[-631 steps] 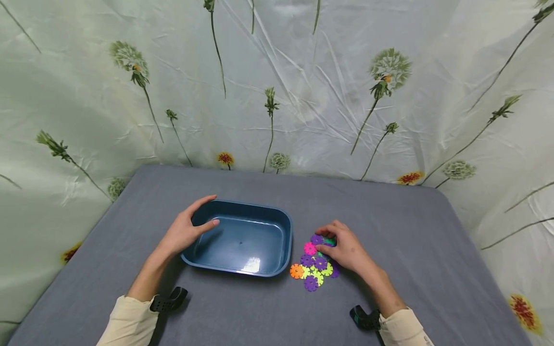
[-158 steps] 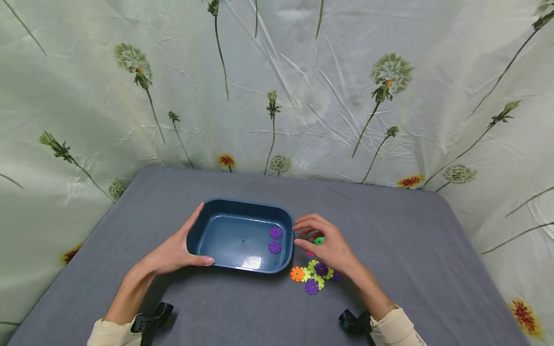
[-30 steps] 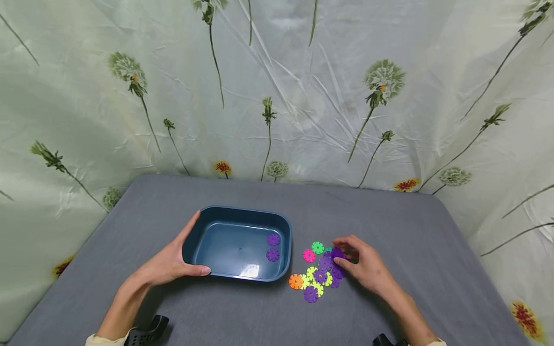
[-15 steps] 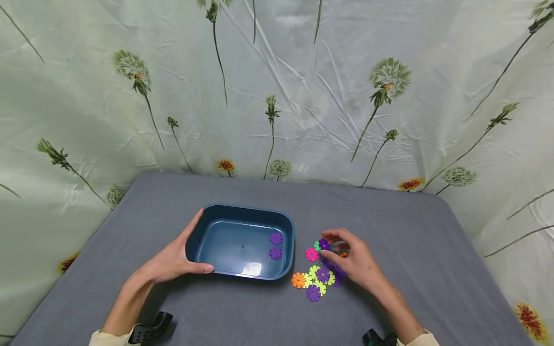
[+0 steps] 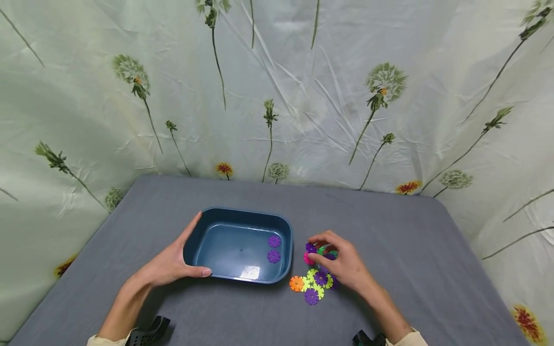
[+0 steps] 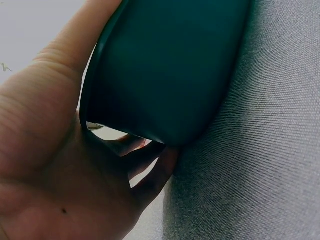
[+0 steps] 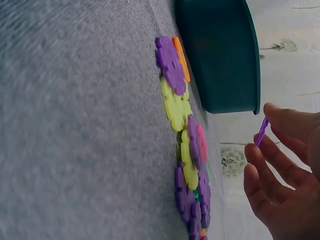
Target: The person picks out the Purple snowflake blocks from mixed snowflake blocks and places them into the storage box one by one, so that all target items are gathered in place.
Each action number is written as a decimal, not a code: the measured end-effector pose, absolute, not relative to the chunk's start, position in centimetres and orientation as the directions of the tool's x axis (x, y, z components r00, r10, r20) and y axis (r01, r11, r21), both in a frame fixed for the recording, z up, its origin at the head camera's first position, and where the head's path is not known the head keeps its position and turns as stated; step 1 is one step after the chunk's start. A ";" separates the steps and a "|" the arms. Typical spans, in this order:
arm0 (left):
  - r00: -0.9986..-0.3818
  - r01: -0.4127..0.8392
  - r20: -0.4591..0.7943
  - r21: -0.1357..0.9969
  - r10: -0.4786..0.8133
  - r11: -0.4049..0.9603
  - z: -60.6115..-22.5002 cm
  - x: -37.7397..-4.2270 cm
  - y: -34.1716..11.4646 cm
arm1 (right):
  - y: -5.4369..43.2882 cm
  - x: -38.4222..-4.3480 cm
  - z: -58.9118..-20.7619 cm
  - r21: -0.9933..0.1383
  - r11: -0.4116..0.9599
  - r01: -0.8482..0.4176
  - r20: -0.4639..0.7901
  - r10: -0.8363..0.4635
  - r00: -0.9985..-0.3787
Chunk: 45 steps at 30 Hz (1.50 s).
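A blue plastic tub (image 5: 225, 245) stands on the table, with two purple notched snowflake discs (image 5: 273, 256) lying inside at its right end. My left hand (image 5: 170, 262) grips the tub's left end, thumb on the near rim; in the left wrist view its fingers wrap around the tub's wall (image 6: 170, 65). Between thumb and fingertips, my right hand (image 5: 346, 262) pinches one purple snowflake disc (image 7: 262, 131), seen edge-on in the right wrist view. It is raised over the loose pile, near a pink disc (image 5: 308, 258). The hand partly hides the pile.
Right of the tub, the pile holds several flat discs, including an orange disc (image 5: 296, 283), a purple disc (image 5: 311, 296) and yellow discs (image 5: 319, 291). Grey cloth covers the table (image 5: 242, 317). A flower-printed curtain (image 5: 303, 96) hangs behind it.
Over the last second my right hand has carried a purple disc left from the pile's right side. Two purple discs now lie in the tub, which held none in the oldest frame.
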<state>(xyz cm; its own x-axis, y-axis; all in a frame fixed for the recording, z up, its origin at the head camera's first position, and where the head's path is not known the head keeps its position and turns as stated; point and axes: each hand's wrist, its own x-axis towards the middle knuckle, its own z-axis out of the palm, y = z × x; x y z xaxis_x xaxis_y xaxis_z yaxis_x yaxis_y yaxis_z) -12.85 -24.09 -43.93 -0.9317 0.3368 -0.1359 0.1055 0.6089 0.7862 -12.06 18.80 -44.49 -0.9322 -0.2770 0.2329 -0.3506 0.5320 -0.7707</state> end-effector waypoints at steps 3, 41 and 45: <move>-0.931 0.111 -0.132 0.787 0.341 0.607 -43.9 -12.7 -24.1 | 18.5 -12.0 -44.6 -0.785 0.507 -0.356 0.236 -0.288 -0.928; -0.930 0.114 -0.127 0.791 0.344 0.601 -43.9 -12.8 -24.2 | 14.0 -12.0 -43.2 -0.787 0.419 -0.453 0.320 -0.351 -0.880; -0.929 0.119 -0.123 0.792 0.348 0.599 -43.9 -12.9 -24.1 | 13.9 -11.8 -43.3 -0.799 0.419 -0.432 0.299 -0.348 -0.889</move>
